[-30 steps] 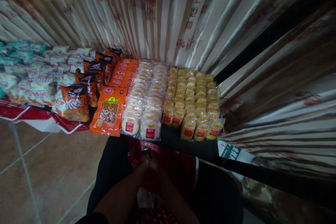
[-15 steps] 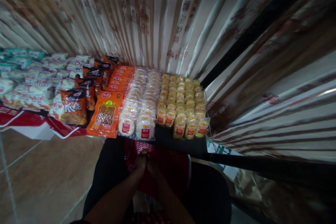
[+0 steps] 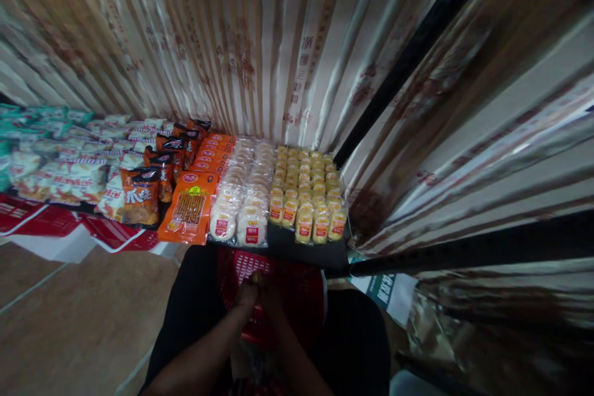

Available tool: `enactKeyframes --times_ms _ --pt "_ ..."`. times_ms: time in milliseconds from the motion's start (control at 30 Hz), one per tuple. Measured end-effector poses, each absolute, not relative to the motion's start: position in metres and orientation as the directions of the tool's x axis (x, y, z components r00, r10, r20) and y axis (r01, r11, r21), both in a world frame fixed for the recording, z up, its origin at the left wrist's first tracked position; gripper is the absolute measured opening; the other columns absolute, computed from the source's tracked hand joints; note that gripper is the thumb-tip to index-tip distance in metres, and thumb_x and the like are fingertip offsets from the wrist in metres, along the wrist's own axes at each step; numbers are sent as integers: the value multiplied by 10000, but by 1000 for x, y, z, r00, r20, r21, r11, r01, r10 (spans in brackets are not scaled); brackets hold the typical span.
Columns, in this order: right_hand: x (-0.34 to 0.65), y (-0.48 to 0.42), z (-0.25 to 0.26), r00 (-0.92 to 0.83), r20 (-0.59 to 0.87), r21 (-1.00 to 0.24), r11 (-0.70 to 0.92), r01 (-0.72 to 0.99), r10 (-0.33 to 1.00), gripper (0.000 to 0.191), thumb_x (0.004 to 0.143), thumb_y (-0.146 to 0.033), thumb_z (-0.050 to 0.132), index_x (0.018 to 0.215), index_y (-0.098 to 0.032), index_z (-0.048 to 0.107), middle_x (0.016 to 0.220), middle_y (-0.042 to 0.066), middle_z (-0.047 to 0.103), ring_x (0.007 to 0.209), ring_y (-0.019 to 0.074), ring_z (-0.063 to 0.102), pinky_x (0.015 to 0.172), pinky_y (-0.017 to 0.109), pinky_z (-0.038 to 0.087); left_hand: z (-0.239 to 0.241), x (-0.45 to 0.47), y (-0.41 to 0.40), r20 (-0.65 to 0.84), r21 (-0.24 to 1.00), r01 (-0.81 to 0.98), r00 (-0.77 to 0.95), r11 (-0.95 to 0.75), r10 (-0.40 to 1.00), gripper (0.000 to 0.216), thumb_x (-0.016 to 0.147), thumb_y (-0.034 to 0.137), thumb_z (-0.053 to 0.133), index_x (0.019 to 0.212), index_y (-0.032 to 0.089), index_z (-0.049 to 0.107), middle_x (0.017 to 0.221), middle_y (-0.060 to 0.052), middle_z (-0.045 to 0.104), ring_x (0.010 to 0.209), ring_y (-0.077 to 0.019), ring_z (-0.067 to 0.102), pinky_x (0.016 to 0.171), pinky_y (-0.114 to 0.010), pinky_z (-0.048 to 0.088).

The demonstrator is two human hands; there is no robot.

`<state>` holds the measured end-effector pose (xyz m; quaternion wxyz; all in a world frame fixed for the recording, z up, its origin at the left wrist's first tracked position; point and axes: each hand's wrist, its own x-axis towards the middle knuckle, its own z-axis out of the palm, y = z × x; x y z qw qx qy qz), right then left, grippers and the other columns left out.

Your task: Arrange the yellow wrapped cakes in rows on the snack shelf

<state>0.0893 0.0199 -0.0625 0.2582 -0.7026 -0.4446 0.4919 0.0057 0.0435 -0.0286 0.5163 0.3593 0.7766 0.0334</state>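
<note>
My left hand (image 3: 247, 292) and my right hand (image 3: 270, 296) are close together, low in the head view, in front of a red plastic basket (image 3: 304, 297) between my knees. Their fingers look closed, and a tiny yellowish bit shows at the fingertips, too dark and small to name. Just beyond them on a black shelf (image 3: 283, 240) lie rows of yellow-wrapped small cakes (image 3: 304, 226), clear packs of round white crackers (image 3: 252, 226) and orange packets of brown sticks (image 3: 189, 207).
Orange-black snack bags (image 3: 140, 195), white snack bags (image 3: 83, 173) and green packs (image 3: 51, 112) fill the shelf's left part. Red baskets (image 3: 39, 219) hang below it. A pleated curtain (image 3: 278, 43) backs the shelf; a black post (image 3: 399, 93) slants up at right.
The view has shifted a little, so the right part of the shelf and the post sit further left. My hands stay together at the basket.
</note>
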Motion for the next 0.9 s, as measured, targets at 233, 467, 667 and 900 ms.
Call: enactKeyframes --times_ms 233,467,667,900 --pt "90 11 -47 151 -446 -811 -470 348 882 278 726 -204 430 845 -193 682 935 85 720 865 213 670 782 303 498 -14 9 30 -767 515 434 -152 739 623 211 842 141 493 996 70 619 967 -126 693 806 -150 659 627 -192 449" --pt "92 3 -33 214 -365 -833 -420 359 906 277 722 -215 442 868 -180 674 994 115 703 939 225 651 866 316 462 0 10 25 -750 542 402 -165 738 640 196 831 194 523 945 66 617 969 -150 686 806 -161 659 609 -197 440" --pt "95 -4 -25 262 -330 -821 -413 394 907 242 729 -210 431 822 -194 653 950 114 706 909 236 654 841 330 467 16 11 20 -738 566 384 -158 729 656 137 807 110 498 857 89 625 913 -128 695 757 -151 652 580 -192 431" --pt "100 -10 -14 286 -273 -826 -377 419 918 285 782 -275 373 860 -184 631 950 124 697 916 232 648 824 332 468 28 12 14 -703 608 363 -167 706 692 98 764 95 519 756 115 614 736 -81 681 637 -146 625 537 -202 421"
